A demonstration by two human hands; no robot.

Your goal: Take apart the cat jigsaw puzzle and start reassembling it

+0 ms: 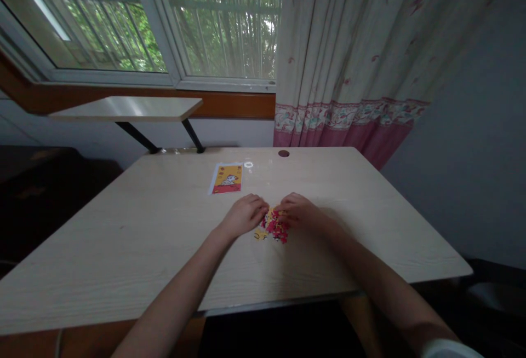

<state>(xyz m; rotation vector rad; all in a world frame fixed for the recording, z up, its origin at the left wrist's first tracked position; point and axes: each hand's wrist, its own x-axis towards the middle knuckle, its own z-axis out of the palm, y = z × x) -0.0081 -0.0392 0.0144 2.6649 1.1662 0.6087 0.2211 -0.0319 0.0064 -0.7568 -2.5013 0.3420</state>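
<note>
A small heap of jigsaw puzzle pieces (pixel 278 229) in red, yellow, white and black lies on the table between my two hands. My left hand (pixel 245 214) curls in from the left, its bent fingertips closed against pieces at the heap's far left edge. On the other side, my right hand (pixel 302 213) reaches over the upper right of the heap, fingers slightly apart and touching the pieces. A few yellow pieces with black marks (pixel 260 235) lie at the heap's near left. Which single pieces are under the fingertips is hidden.
A yellow and red picture card (pixel 228 178) with a white spotted animal lies behind my left hand. Near it is a small white ring (pixel 249 165). The pale table (pixel 135 248) has a round brown spot (pixel 283 153) and a raised shelf (pixel 135 108). A curtain (pixel 341 73) hangs behind.
</note>
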